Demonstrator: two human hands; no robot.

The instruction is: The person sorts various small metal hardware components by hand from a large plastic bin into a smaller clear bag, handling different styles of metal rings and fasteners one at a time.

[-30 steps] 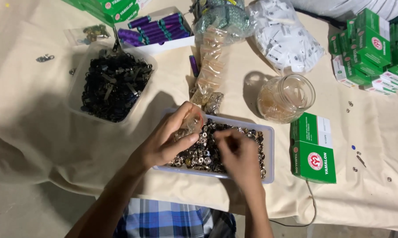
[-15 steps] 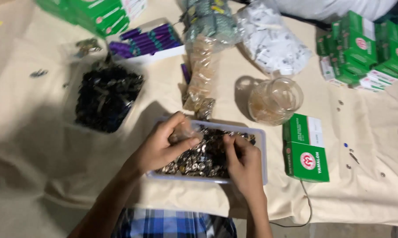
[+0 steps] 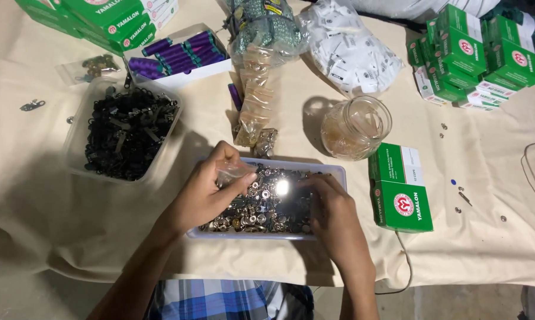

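A shallow white tray (image 3: pixel 338 173) full of small shiny metal fasteners (image 3: pixel 267 204) sits in front of me on a cream cloth. My left hand (image 3: pixel 211 189) hovers over the tray's left end and pinches a small clear plastic bag (image 3: pixel 232 173) between thumb and fingers. My right hand (image 3: pixel 332 207) rests on the tray's right part, fingers curled down among the metal pieces. Whether it grips any of them is hidden.
A clear tub of black metal parts (image 3: pixel 125 130) stands at the left. A glass jar (image 3: pixel 356 127) and a green box (image 3: pixel 400 186) are right of the tray. Purple thread spools (image 3: pixel 178 53), filled plastic bags (image 3: pixel 261 89) and stacked green boxes (image 3: pixel 474 53) lie beyond.
The camera view has shifted a little. My left hand stays over the tray's left end with the bag, while my right hand has settled lower onto the metal pieces.
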